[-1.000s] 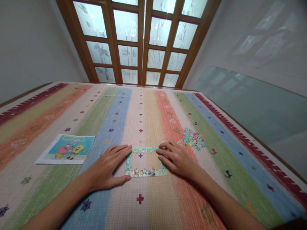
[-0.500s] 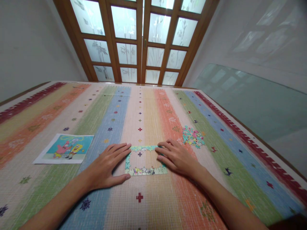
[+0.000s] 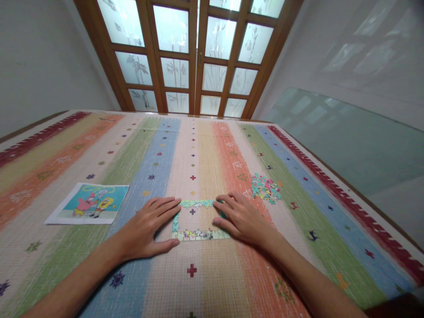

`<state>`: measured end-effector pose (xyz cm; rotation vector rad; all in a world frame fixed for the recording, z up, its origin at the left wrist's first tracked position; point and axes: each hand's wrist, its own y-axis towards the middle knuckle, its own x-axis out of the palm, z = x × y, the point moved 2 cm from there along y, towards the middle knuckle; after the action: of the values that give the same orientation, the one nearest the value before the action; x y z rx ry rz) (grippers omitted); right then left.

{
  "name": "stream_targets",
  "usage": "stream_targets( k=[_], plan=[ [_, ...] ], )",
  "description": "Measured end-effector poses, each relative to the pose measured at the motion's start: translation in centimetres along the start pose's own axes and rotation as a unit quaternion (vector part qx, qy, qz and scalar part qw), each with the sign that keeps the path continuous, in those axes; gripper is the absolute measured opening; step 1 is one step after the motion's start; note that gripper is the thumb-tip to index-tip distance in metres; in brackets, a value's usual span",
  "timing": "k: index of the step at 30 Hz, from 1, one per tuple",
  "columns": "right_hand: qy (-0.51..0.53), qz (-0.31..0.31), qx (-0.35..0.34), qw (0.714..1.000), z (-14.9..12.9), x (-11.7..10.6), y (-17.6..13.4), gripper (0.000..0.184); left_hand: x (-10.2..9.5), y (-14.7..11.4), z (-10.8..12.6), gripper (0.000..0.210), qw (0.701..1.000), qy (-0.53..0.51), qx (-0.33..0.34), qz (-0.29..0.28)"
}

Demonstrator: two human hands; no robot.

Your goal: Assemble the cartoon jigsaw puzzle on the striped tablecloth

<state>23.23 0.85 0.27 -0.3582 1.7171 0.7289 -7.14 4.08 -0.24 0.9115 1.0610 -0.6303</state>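
A rectangular frame of joined jigsaw pieces (image 3: 198, 234) lies flat on the striped tablecloth, with bare cloth showing inside it. My left hand (image 3: 152, 227) rests at the frame's left side, fingers stretched toward the top left corner and thumb by the bottom left corner. At the right side lies my right hand (image 3: 240, 218), its fingertips on the top right corner and its thumb pointing inward. Much of the frame's right edge is hidden beneath that hand. Neither hand grips a piece.
A pile of loose jigsaw pieces (image 3: 266, 189) sits beyond my right hand. To the left lies a printed cartoon picture (image 3: 91, 202) on white paper. The striped tablecloth (image 3: 185, 291) covers the table. Behind the table stand wooden doors (image 3: 193, 57) with frosted panes.
My right thumb has shifted slightly inward and left along the frame's right side. The left hand stays in place. The whole view has moved very slightly.
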Motion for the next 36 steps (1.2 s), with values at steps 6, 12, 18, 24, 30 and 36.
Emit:
stream_targets(
  k=[6, 12, 18, 24, 30, 36],
  plan=[
    [0.017, 0.026, -0.044, 0.999, -0.4, -0.2, -0.1, 0.037, 0.1, -0.1, 0.1, 0.068, 0.999, -0.008, 0.009, 0.031],
    [0.016, 0.005, -0.033, 0.999, -0.8, 0.2, 0.1, 0.045, 0.2, -0.1, 0.1, 0.069, 0.999, -0.018, 0.002, 0.029],
    [0.028, 0.006, -0.034, 0.999, -0.8, -0.1, 0.1, 0.045, 0.1, 0.0, 0.1, 0.069, 1.000, -0.024, 0.002, 0.017],
    [0.038, 0.002, -0.038, 0.999, -0.9, -0.2, 0.2, 0.043, 0.0, 0.0, 0.2, 0.070, 1.000, -0.025, 0.000, 0.008],
    [0.044, 0.002, -0.011, 0.999, -0.7, -0.4, 0.0, 0.041, 0.0, 0.0, 0.2, 0.073, 0.999, -0.046, -0.004, 0.013],
    [0.078, 0.002, 0.029, 0.997, 0.9, -2.2, -0.8, 0.063, 0.1, -0.3, -0.1, 0.085, 0.999, -0.041, -0.020, 0.000]
  ],
)
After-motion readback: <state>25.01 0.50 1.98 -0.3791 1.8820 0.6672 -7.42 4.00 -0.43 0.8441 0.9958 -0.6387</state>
